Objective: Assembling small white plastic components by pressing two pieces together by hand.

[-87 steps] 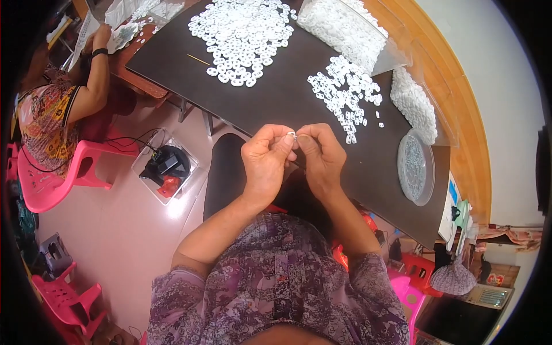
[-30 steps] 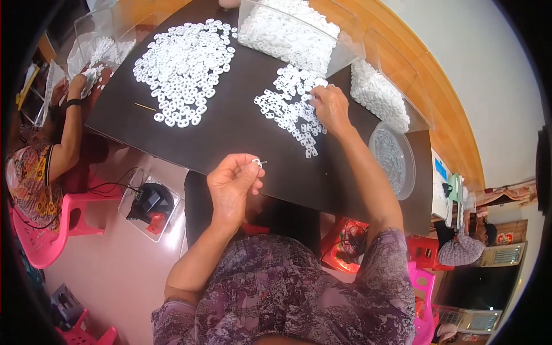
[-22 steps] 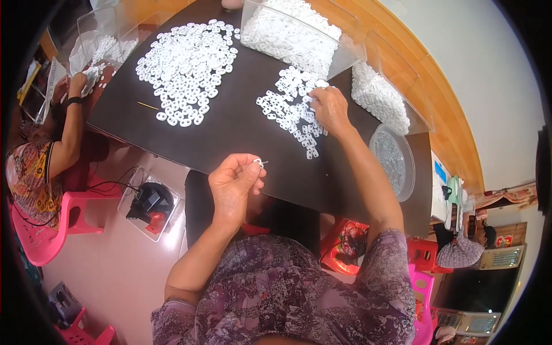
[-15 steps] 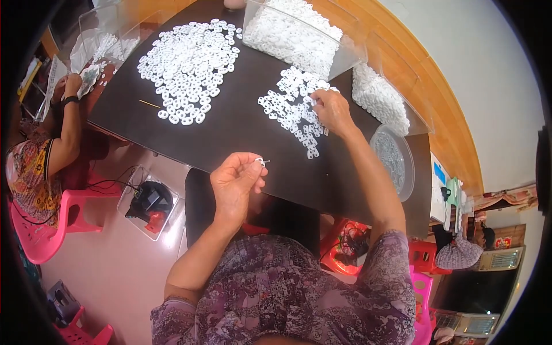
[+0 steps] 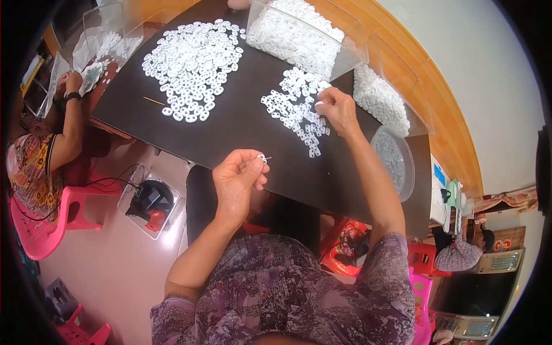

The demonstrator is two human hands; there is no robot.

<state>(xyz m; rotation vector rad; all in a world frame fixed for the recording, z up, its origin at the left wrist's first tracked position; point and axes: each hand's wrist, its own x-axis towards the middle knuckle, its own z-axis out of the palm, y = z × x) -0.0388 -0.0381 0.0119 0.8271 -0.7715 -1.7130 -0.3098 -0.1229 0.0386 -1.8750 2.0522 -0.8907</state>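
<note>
Fingertips of the left hand [image 5: 238, 179] pinch a small white ring with a thin pin [image 5: 262, 157] sticking out of it, held just above the near edge of the dark table [image 5: 241, 123]. That hand is curled into a loose fist, thumb pressed against the forefinger around the piece. The right hand [image 5: 338, 109] reaches farther out across the table, its fingers closed down on one white ring at the edge of a small scatter of white rings [image 5: 296, 109]; the fingertips touch the pile.

Beyond the scatter stands a clear plastic bin [image 5: 299, 35] filled with more white pieces, and a second clear bin [image 5: 382, 98] with the same filling sits to its right. A round clear bowl [image 5: 394, 162] rests on the table near the right forearm. Farther left lies a larger heap of white rings [image 5: 194, 57], well apart from both hands, with a thin stick [image 5: 154, 101] beside it.

At the far left another person [image 5: 43, 155] sits on a pink plastic chair [image 5: 49, 221], arm up on the table's corner.
</note>
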